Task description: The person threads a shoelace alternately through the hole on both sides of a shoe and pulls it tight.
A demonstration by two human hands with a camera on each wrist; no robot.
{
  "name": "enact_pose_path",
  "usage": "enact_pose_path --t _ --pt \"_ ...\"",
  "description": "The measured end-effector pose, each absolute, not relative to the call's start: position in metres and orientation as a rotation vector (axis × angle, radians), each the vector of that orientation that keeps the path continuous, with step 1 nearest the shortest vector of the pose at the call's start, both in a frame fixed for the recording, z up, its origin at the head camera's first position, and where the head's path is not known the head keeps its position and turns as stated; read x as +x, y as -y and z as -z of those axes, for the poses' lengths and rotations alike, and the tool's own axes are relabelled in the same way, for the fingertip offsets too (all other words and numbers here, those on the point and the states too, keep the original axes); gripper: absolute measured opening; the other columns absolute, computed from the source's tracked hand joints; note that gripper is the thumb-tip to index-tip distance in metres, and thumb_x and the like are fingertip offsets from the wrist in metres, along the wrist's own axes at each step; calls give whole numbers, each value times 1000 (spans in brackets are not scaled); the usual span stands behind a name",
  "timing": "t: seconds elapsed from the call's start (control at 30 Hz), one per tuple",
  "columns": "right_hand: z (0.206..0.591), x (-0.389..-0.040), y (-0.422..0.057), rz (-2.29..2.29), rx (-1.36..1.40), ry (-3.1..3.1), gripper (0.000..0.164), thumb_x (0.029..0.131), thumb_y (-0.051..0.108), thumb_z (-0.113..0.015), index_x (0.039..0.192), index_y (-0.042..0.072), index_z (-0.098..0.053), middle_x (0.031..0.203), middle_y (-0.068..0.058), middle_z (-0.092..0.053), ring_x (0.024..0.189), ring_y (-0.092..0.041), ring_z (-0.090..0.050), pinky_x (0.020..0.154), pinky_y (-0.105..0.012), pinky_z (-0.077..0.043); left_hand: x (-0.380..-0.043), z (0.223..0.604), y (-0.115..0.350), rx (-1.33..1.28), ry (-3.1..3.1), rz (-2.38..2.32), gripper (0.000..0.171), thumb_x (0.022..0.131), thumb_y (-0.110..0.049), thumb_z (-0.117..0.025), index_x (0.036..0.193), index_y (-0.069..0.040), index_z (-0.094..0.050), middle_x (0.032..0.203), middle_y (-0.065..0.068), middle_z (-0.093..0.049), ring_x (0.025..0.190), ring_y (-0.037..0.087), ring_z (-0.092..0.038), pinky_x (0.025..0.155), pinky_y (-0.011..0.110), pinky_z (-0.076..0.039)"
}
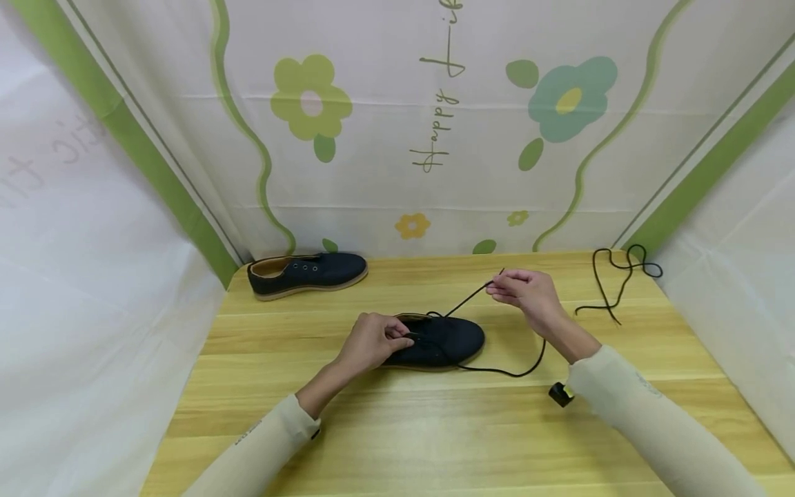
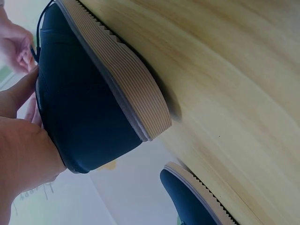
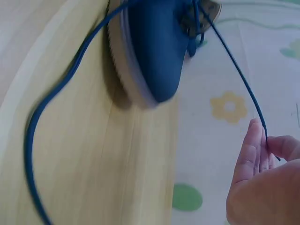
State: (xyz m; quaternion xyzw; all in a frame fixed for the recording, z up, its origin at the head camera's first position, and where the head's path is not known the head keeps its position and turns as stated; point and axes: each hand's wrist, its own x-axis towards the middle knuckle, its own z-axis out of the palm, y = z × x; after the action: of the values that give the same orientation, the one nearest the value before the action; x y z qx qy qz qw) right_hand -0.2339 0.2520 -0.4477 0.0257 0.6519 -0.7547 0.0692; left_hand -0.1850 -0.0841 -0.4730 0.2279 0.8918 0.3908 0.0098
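Presently, my right hand is pinching a black lace near its tip, while my left hand is pinching what looks like the same lace over the near shoe. That one is resting mid-table, its toe pointing to my right and its long axis running crosswise, and the left wrist view is showing a ridged sole that the head view is hiding. Two shoes are sitting here, counting the far shoe, and two laces, counting the loose lace lying at right.
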Motion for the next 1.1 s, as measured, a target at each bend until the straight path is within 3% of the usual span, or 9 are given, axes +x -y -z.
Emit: enact_pose_path --t 0.13,0.3,0.63,1.1 --pt "448 -234 -271 2314 108 -1943 11 101 5 -71 108 -4 -74 92 -7 -81 86 -15 -80 82 -29 -62 -185 473 84 726 -2795 -1209 8 92 -18 -85 95 -10 -83 83 -1 -79 73 7 -71 69 24 -58" --pt "449 -236 -295 2373 208 -1886 7 103 6 -70 101 5 -77 94 -7 -81 88 -15 -80 83 -27 -62 -185 473 85 732 -2784 -1221 10 93 -18 -84 95 -9 -83 84 0 -79 73 8 -71 68 25 -59" --pt "448 -235 -337 2492 360 -1742 9 104 4 -67 102 -1 -74 95 -9 -81 89 -18 -80 83 -27 -62 -183 472 84 707 -2767 -1192 10 95 -19 -82 98 -10 -83 86 -1 -79 75 8 -71 71 26 -59" --pt "434 -232 -371 2582 441 -1756 12 104 2 -65 98 -1 -76 92 -9 -80 86 -17 -80 81 -27 -62 -184 472 84 690 -2739 -1228 10 96 -19 -81 99 -10 -83 87 -1 -79 76 7 -71 71 27 -59"
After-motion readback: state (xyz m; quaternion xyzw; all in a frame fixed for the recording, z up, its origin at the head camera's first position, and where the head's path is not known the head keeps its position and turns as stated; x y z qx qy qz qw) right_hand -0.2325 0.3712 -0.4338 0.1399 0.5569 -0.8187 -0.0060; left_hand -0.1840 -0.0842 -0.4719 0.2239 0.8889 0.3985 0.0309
